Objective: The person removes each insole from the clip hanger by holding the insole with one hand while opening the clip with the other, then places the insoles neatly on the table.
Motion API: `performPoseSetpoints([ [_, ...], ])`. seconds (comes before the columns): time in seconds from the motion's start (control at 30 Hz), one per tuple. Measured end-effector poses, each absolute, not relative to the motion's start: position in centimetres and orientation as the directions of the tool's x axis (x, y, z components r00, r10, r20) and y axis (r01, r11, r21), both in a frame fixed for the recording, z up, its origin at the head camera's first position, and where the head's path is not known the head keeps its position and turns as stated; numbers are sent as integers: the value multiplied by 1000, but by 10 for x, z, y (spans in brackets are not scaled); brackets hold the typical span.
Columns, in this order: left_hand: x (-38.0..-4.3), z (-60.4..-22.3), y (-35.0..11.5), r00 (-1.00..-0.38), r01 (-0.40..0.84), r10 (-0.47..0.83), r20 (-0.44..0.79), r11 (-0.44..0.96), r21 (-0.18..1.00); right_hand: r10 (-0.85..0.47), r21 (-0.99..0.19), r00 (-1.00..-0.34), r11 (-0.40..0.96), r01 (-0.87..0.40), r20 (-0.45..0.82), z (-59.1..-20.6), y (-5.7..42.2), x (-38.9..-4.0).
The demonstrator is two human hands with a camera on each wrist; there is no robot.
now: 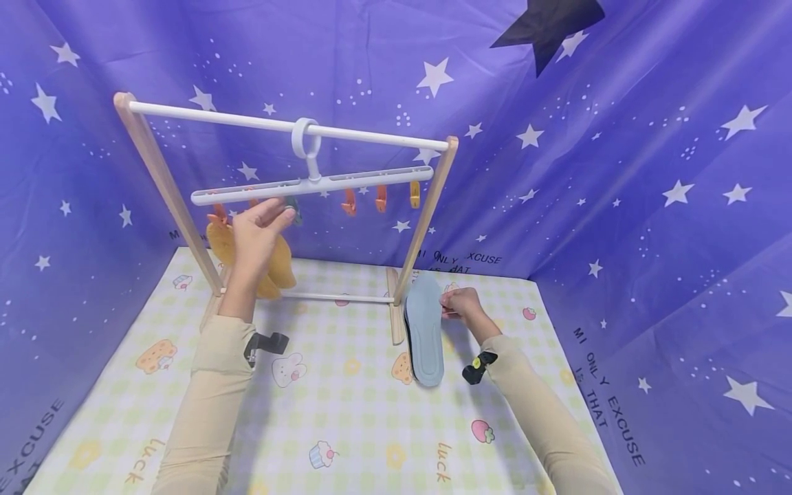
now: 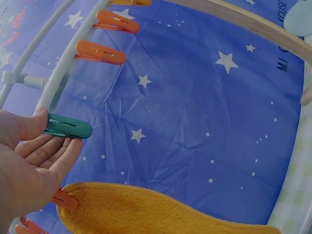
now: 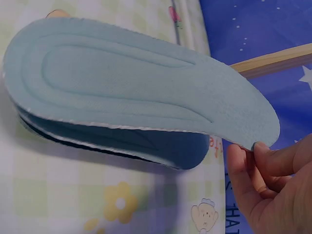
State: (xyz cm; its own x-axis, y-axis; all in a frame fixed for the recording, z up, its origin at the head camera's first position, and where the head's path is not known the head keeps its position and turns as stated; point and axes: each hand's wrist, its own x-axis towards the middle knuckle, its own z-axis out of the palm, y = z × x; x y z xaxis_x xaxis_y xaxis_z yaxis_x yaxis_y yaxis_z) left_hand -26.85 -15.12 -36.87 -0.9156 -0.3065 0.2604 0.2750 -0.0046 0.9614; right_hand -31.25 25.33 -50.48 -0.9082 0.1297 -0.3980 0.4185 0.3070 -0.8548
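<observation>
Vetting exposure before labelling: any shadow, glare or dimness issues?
Head: brightest, soft shadows on the tablecloth near both sleeves; left wrist: dimmer, pale haze top left, green clip clearly legible; right wrist: also dim, lower insole dark beneath the upper insole, shadow on the tablecloth.

In front of me a flat table top, covered by a cloth of pale green and white checks (image 1: pixel 278 426), fills the lower middle of the frame. Its print includes a white rabbit (image 1: pixel 289 370) left of centre, a cupcake (image 1: pixel 322 455) near the bottom edge and a pink strawberry (image 1: pixel 480 432) at lower right. Toward the far edge stands a rack of pale wooden posts and white rods (image 1: pixel 161 161), its right wooden foot (image 1: pixel 397 324) right of centre. Beside that foot, a matching pair of pale-blue, foot-shaped fabric insoles (image 1: pixel 425 330) slants low over the cloth, one above the other; where they touch it I can't tell.
</observation>
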Motion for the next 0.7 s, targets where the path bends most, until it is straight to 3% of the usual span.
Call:
performPoseSetpoints([
  [0.7,-268,-370,-149,-911,280,-313,268,7,960,187,-831,-930,419,366,-315,-527,249,-315],
])
